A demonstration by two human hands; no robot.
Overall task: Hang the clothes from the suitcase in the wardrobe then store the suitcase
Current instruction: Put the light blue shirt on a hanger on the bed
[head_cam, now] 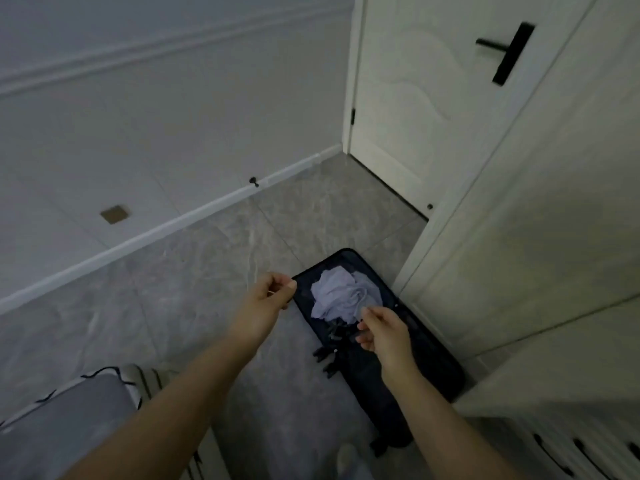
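While both hands, left [273, 292] and right [381, 329], hover loosely curled and empty, they should gather the crumpled grey garment [341, 294] from the open suitcase [433, 362] by its shoulders.

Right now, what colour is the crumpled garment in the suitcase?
Pale lilac-grey garment, plain; head view shows it against the dark open suitcase.

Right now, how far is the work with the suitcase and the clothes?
Done: the dark suitcase lies open on the floor. In hand: nothing; the left hand and right hand hang above it with curled fingers. Left: the crumpled pale garment is still inside, unhung, and the suitcase is not stored.
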